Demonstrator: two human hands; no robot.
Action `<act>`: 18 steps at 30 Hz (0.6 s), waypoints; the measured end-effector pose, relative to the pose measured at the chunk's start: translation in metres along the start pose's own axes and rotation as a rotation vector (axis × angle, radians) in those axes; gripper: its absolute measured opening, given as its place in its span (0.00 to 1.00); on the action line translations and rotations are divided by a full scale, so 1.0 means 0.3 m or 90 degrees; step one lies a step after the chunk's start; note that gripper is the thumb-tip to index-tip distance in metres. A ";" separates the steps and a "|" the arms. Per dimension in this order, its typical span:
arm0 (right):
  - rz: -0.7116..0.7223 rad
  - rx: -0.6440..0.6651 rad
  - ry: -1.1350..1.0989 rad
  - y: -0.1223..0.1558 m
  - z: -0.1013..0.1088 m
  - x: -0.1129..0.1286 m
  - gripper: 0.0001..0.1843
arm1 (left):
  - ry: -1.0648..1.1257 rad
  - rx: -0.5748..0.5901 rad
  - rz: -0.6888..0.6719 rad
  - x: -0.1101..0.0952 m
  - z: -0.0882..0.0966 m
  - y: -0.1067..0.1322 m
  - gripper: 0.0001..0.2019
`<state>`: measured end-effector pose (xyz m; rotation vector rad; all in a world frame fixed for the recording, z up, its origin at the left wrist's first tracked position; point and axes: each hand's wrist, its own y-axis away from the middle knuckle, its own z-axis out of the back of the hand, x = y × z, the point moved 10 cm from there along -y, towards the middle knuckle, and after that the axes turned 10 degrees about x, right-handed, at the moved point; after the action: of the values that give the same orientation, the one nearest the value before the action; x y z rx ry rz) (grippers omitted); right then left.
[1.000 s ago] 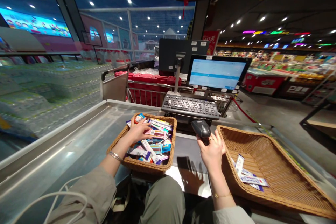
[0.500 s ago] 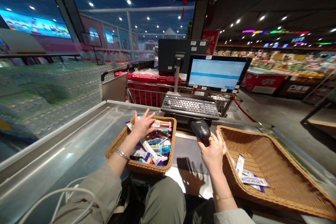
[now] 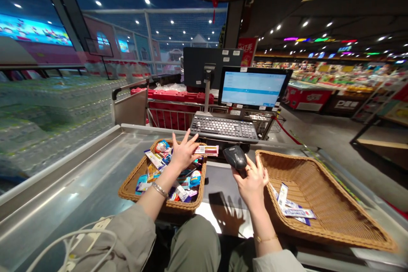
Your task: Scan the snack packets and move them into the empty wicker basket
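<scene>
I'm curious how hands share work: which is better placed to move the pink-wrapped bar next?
Probably the left hand: it holds the pink-wrapped bar near the edge of the fuller basket, while the right hand grips the black scanner.

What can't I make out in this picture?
Head view, all four:
Lit monitor: text too small to read.
Pink-wrapped bar: left end hidden by the left hand.
Left wicker basket: floor mostly hidden by wrapped snacks.
White cable: cut off by the bottom edge.
</scene>
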<state>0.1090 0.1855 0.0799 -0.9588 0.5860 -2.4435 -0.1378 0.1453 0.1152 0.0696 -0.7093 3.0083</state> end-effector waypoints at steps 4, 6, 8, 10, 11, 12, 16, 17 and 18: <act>0.008 -0.002 0.004 0.005 0.001 -0.010 0.16 | -0.001 -0.027 -0.012 -0.043 -0.002 -0.018 0.17; 0.013 0.000 0.009 0.007 0.001 -0.011 0.15 | -0.001 -0.038 -0.015 -0.060 -0.004 -0.025 0.17; 0.018 0.001 0.013 0.009 0.003 -0.009 0.15 | -0.002 -0.045 -0.019 -0.076 -0.008 -0.032 0.17; 0.019 0.001 0.020 0.011 0.005 -0.005 0.14 | -0.002 -0.051 -0.023 -0.091 -0.012 -0.039 0.17; 0.019 0.002 0.025 0.012 0.006 -0.003 0.14 | -0.001 -0.054 -0.025 -0.099 -0.014 -0.043 0.17; 0.021 0.004 0.029 0.013 0.005 0.001 0.13 | 0.000 -0.057 -0.026 -0.107 -0.016 -0.047 0.17; 0.038 0.023 0.039 0.017 -0.004 0.015 0.12 | 0.000 -0.064 -0.034 -0.141 -0.021 -0.060 0.17; 0.040 0.029 0.040 0.018 -0.006 0.017 0.12 | 0.000 -0.066 -0.034 -0.148 -0.022 -0.063 0.17; 0.042 0.035 0.042 0.019 -0.007 0.019 0.12 | 0.001 -0.069 -0.034 -0.154 -0.022 -0.065 0.17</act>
<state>0.1051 0.1784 0.0784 -0.8273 0.5603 -2.4263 -0.0909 0.1639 0.1154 0.0806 -0.8540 2.9129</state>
